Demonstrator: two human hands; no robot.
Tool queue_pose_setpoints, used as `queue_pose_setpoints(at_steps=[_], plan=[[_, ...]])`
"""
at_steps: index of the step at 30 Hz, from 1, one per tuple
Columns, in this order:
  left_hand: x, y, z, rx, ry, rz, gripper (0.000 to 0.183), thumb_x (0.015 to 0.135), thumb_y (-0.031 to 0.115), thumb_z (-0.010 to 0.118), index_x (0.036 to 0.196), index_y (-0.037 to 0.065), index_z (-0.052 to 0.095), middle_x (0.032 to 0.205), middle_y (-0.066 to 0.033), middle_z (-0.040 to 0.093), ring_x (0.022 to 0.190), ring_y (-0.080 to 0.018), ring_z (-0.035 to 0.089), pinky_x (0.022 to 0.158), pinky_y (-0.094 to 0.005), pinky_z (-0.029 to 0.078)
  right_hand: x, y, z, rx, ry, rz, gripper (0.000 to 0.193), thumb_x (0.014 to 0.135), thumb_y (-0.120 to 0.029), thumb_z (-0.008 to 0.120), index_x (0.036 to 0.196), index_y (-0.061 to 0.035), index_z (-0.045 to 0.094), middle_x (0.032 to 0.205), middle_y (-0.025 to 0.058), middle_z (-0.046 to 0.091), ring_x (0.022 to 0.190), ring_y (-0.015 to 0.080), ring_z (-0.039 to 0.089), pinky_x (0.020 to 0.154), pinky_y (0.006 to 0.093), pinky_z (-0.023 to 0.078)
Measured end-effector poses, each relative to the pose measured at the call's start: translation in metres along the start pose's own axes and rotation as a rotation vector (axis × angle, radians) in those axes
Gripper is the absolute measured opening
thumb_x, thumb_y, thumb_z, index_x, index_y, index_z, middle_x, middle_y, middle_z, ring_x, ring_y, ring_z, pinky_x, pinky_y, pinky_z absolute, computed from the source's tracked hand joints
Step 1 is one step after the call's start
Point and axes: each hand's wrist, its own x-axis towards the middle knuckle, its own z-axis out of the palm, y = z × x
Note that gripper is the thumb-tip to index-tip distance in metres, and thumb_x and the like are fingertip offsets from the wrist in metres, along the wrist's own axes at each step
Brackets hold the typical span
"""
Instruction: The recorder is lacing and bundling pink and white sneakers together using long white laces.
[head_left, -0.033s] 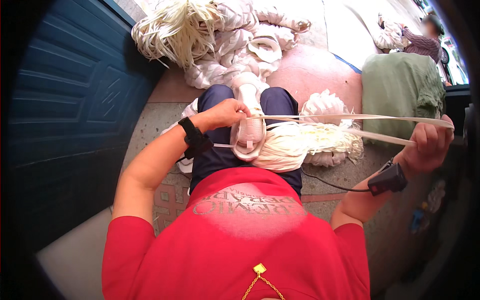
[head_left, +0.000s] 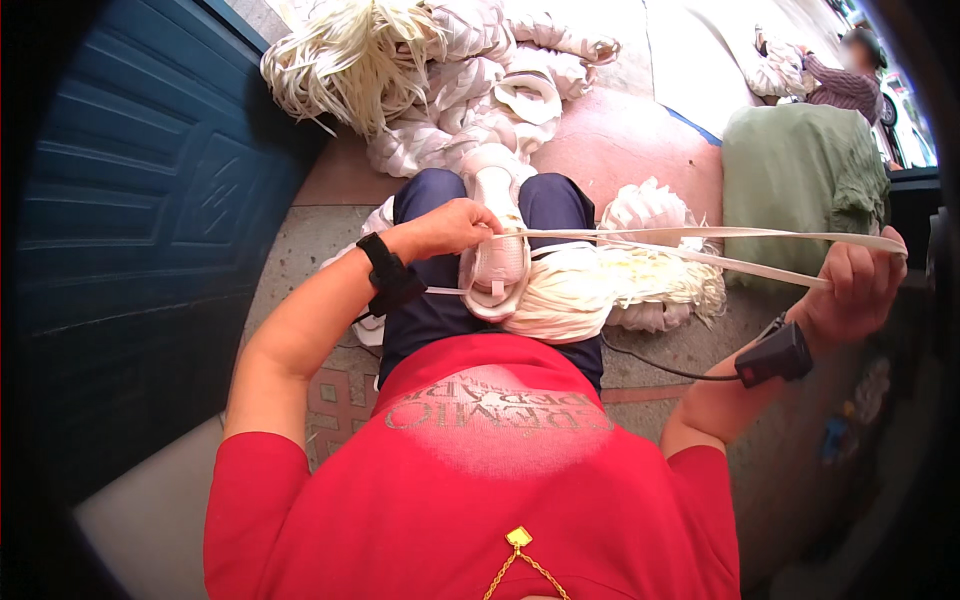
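Note:
A pale pink and white shoe upper (head_left: 501, 262) lies between my thighs, its tongue tab toward me. My left hand (head_left: 452, 226) is closed at its lacing edge, fingertips pinching where a lace comes out; the exact grip is partly hidden. From there a flat cream shoelace (head_left: 690, 232) stretches taut to the right. Out at the far right, my right hand (head_left: 862, 272) is closed round that shoelace, which loops over the fingers and runs back in a second strand. A short lace end (head_left: 445, 291) sticks out on the shoe's left side.
A thick bundle of cream laces (head_left: 570, 293) lies across my right thigh. Ahead is a heap of shoe uppers (head_left: 470, 90) with another lace bundle (head_left: 350, 70). A blue panelled door (head_left: 150, 230) stands left. A green cloth-covered object (head_left: 800, 170) stands right; a person (head_left: 845, 85) sits beyond it.

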Motion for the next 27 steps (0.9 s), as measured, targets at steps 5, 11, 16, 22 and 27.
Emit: queue_pose_setpoints(at_steps=[5, 11, 16, 22, 27], plan=[[0.008, 0.001, -0.006, 0.115, -0.148, 0.078, 0.019, 0.084, 0.016, 0.053, 0.092, 0.0, 0.06, 0.073, 0.0005, 0.055, 0.067, -0.0075, 0.049, 0.06, -0.0225, 0.04, -0.006, 0.002, -0.017, -0.025, 0.014, 0.009, 0.013, 0.09, -0.011, 0.036, 0.081, -0.0027, 0.042, 0.048, -0.0065, 0.027, 0.034, 0.0003, 0.021, 0.029, 0.0167, 0.017], [-0.005, 0.019, -0.021, 0.269, -0.237, 0.239, 0.022, 0.085, 0.021, 0.052, 0.089, 0.0, 0.06, 0.084, -0.0037, 0.058, 0.079, -0.0104, 0.05, 0.073, -0.0251, 0.04, -0.019, 0.057, -0.081, -0.441, 0.693, 0.17, 0.016, 0.091, -0.017, 0.039, 0.098, -0.005, 0.048, 0.056, -0.007, 0.022, 0.045, 0.0031, 0.02, 0.04, 0.0195, 0.017], [-0.061, 0.041, -0.092, -0.444, -0.003, 0.355, 0.023, 0.087, 0.016, 0.044, 0.08, 0.0, 0.058, 0.081, -0.0096, 0.06, 0.078, -0.017, 0.057, 0.075, -0.0286, 0.044, -0.068, 0.164, -0.107, -1.054, 0.584, 0.845, 0.021, 0.085, -0.023, 0.05, 0.102, -0.0116, 0.056, 0.061, -0.0074, 0.042, 0.046, 0.0012, 0.031, 0.039, 0.0177, 0.025], [-0.158, 0.057, -0.216, -1.039, 0.334, 0.747, 0.021, 0.092, 0.015, 0.037, 0.075, 0.005, 0.044, 0.059, 0.0001, 0.034, 0.056, -0.0119, 0.033, 0.057, -0.0251, 0.033, -0.097, 0.233, -0.098, -1.641, -0.088, 1.069, 0.03, 0.08, -0.026, 0.052, 0.093, 0.0017, 0.056, 0.085, 0.0232, 0.058, 0.082, 0.0372, 0.055, 0.071, 0.0411, 0.044], [-0.144, 0.02, -0.196, -0.672, 0.775, 0.339, 0.018, 0.086, 0.014, 0.048, 0.094, 0.0, 0.054, 0.06, 0.0025, 0.043, 0.053, -0.0078, 0.037, 0.051, -0.0214, 0.033, -0.105, 0.231, -0.086, -1.672, -0.179, 1.074, 0.031, 0.082, -0.029, 0.049, 0.082, 0.0013, 0.056, 0.077, 0.0228, 0.058, 0.077, 0.0387, 0.055, 0.066, 0.0438, 0.043]])
